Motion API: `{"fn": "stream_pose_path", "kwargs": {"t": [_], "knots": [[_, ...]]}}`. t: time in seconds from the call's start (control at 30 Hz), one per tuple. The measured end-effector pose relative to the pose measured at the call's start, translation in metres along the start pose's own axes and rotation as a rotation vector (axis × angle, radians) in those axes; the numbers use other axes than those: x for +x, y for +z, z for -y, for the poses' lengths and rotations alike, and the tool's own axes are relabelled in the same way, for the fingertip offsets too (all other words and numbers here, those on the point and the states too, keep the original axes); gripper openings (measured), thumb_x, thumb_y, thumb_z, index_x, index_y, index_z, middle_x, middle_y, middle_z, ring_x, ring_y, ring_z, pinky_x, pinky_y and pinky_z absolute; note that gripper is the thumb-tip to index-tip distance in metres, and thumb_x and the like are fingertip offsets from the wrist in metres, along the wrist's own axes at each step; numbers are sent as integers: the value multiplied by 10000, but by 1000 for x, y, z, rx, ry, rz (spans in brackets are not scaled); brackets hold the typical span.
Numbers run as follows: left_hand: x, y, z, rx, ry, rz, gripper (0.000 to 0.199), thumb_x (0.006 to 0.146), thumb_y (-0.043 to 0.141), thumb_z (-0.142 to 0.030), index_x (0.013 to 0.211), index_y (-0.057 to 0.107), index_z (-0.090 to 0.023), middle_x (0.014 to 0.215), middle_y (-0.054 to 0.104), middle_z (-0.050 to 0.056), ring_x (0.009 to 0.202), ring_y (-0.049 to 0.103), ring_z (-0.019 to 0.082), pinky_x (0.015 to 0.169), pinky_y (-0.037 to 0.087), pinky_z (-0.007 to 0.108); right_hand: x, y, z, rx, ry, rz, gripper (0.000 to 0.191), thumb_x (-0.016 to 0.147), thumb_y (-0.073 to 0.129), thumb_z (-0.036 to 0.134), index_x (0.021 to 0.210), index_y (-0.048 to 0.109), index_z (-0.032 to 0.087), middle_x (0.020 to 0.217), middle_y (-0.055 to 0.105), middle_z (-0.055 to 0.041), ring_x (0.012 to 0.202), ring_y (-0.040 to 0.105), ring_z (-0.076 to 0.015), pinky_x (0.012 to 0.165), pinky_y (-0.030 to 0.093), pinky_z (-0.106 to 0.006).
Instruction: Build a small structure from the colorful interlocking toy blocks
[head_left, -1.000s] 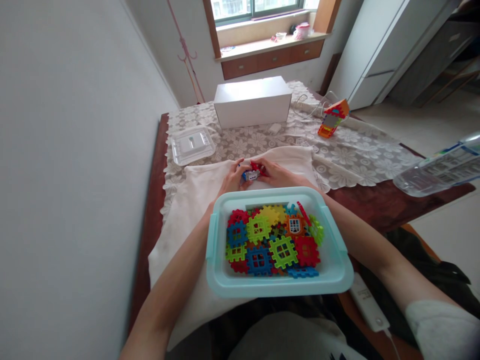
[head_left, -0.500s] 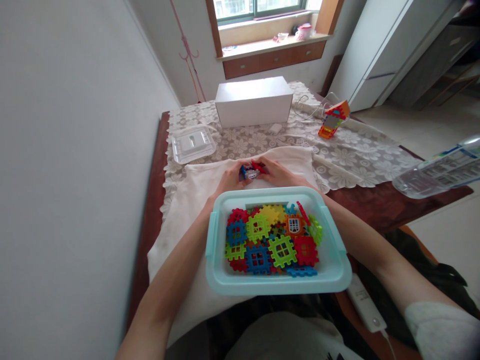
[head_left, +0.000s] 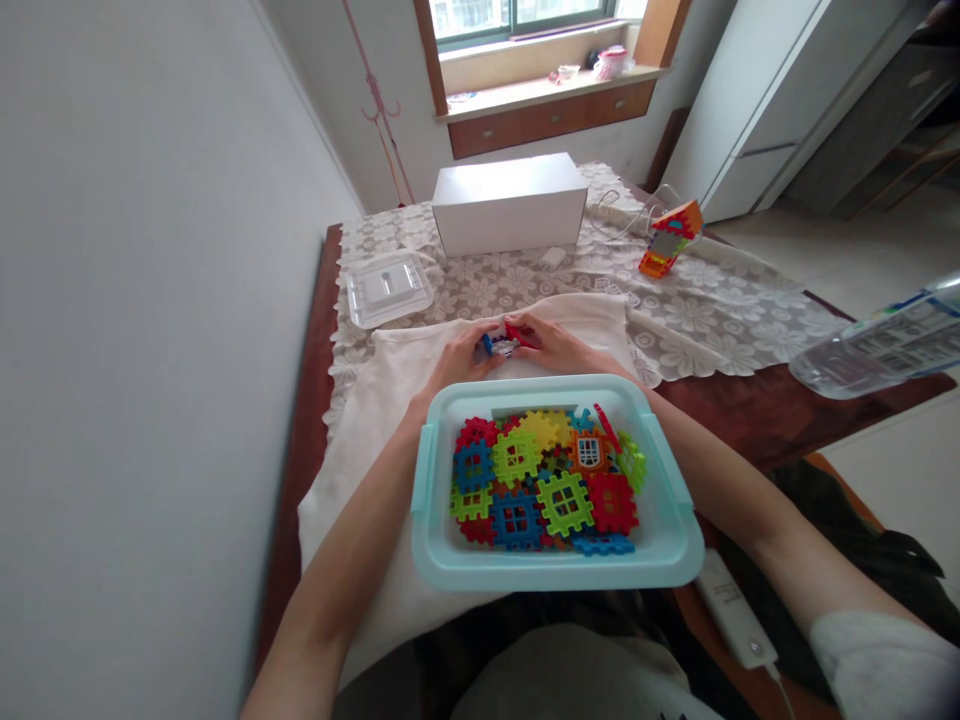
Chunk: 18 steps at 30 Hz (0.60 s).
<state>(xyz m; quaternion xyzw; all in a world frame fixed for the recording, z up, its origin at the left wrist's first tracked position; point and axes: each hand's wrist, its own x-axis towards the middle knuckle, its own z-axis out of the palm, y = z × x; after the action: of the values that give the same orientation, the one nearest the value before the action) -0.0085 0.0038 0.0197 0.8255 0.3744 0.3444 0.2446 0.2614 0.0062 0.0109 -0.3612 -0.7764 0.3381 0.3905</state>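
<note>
Over the white cloth (head_left: 367, 450), behind the tub, my hands face each other around a small set of interlocking plastic building blocks. My left hand (head_left: 461, 358) is closed on a blue block (head_left: 488, 345) at its left side. On the right, my right hand (head_left: 551, 346) grips a red block (head_left: 513, 331). A white piece (head_left: 504, 349) shows between the two; whether all are joined I cannot tell. Nearer to me, a light-blue tub (head_left: 555, 574) holds many notched square blocks in red, blue, green, yellow and orange.
A clear lid (head_left: 390, 290) lies at the table's left, and a white box (head_left: 510, 215) stands at the back. A built block house (head_left: 670, 240) is at the back right. A plastic bottle (head_left: 877, 350) juts in at the right; a white power strip (head_left: 739, 610) lies below it.
The view has shifted very slightly. My hands stay in the same place, with the blue and red blocks turned a little between my fingers.
</note>
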Motion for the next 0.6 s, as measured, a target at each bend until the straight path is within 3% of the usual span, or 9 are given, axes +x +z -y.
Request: {"fn": "stream_pose_path", "kwargs": {"t": [0.27,0.4,0.6], "knots": [[-2,4,-5,3,-189,0,636,1019,865,-257,1605,629,-176,1513,821,175,1304,825,348,1160,673,528,1,3,-2,-36,87,-24,211,1037,807,345,1239,759,307,1268,867,-54,1139,776,-302,1078,647,-497],[-3,0,-12,2,-224,-22,687,970,909,-208,1589,621,-131,1480,827,199,1306,813,356,1173,664,537,1,1,-2,11,78,-10,331,978,872,408,1288,772,345,1352,867,-49,1238,807,-337,1140,663,-554],[-3,-4,-13,174,-195,-32,703,867,973,-235,1513,697,-205,1431,827,161,1360,778,395,1232,629,588,-2,6,3,85,44,-16,513,1003,852,484,1459,661,348,1446,840,-78,1354,792,-338,1253,634,-617]]}}
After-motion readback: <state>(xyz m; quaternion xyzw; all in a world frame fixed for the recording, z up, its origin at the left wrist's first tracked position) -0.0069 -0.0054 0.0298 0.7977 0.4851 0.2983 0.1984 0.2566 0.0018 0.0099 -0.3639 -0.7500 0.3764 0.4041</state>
